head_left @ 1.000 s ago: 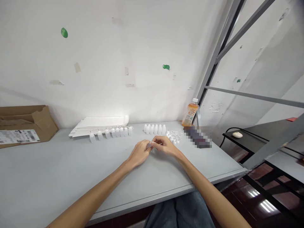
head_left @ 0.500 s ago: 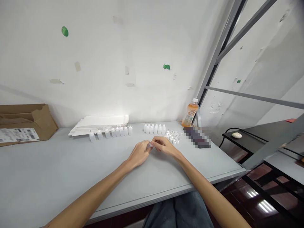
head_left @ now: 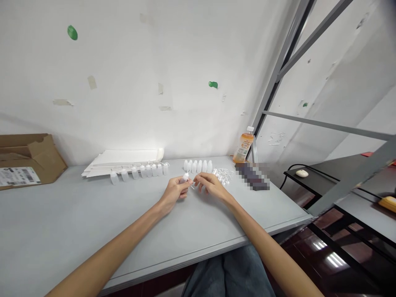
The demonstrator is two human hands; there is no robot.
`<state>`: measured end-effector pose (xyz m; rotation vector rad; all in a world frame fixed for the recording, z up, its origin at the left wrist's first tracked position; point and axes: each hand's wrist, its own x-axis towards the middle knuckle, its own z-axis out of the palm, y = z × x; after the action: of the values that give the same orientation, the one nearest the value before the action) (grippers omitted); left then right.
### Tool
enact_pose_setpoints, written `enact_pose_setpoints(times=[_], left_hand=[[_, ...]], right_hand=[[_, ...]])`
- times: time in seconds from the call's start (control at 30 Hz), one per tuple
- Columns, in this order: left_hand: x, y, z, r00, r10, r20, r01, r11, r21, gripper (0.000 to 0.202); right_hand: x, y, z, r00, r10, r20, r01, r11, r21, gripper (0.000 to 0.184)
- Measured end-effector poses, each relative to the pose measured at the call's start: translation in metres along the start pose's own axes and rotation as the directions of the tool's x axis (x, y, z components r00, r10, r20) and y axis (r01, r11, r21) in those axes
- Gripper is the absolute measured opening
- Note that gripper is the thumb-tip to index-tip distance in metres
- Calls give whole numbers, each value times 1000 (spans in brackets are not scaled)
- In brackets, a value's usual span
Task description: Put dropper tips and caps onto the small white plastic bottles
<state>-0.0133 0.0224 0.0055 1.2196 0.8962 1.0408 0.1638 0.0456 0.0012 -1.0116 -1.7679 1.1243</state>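
Observation:
My left hand (head_left: 175,190) is closed around a small white squeeze bottle (head_left: 185,176), held upright with its pointed tip showing above the fingers. A thin white strap hangs beside the bottle, between the hands. Close by on the right is my right hand (head_left: 209,184), its fingers loosely bent and apart, with nothing visible in them. Just behind the hands stands a group of uncapped small bottles (head_left: 199,166). A pile of white caps with straps (head_left: 223,175) lies beyond my right hand. Further left, a row of capped bottles (head_left: 134,172) stands on the grey table (head_left: 139,231).
Flat white sheets (head_left: 123,156) are stacked behind the capped row. An open cardboard box (head_left: 46,159) sits at the far left. An orange drink bottle (head_left: 243,146) and a blurred dark item (head_left: 253,176) are on the right, near a grey metal frame (head_left: 266,103).
My hands have drawn slightly apart. The bottle in my left hand is now upright and its tip shows, and my right fingers have come off it. The view has shifted a little.

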Motion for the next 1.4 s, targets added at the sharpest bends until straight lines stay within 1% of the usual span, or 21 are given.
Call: enact_pose_setpoints(times=[0.1,0.17,0.27,0.43,0.53,0.6,0.77,0.9,1.0,1.1,1.23,1.4], left_hand=[[0,1,-1,999,14,-30,-15,999,-43,34],[1,2,-2,998,21,-54,-24,998,-54,33],[1,4,-2,996,21,-83,-27,997,-71,33],[3,3,-1,996,16,-90,-24,996,-86,32],[4,0,-2,996,7,-86,-16,994,-109,32],[4,-2,-3,997,3,-77,-11,994,-112,32],[1,-1,-4,998,-15,-62,15,1000,-3,35],[0,1,-3,997,-73,-31,74,997,18,46],[0,1,-2,997,-71,-18,72,994,81,46],[-1,-1,-2,998,-58,-20,60,987,147,42],[-1,-4,-1,998,-54,-36,60,975,215,39],[0,-7,0,997,-46,-62,59,970,237,38]], right_hand=[[-3,-3,2,995,11,101,-19,997,79,34],[-4,-5,3,993,8,118,-22,992,120,34],[-5,-5,5,993,0,120,-14,993,119,34],[-3,-1,7,993,2,120,-11,998,68,31],[-3,-2,7,995,-12,100,6,998,64,29],[-3,-4,6,997,-25,75,18,995,94,29],[-2,-8,0,999,-33,-35,39,979,202,34],[-1,-9,-5,990,-51,-133,77,977,198,32],[-1,-11,-7,984,-48,-171,84,974,211,30],[-2,-13,-7,986,-30,-165,71,966,250,29],[-3,-14,-6,993,-12,-121,46,957,285,31],[-3,-12,-4,999,-18,-43,29,962,271,35]])
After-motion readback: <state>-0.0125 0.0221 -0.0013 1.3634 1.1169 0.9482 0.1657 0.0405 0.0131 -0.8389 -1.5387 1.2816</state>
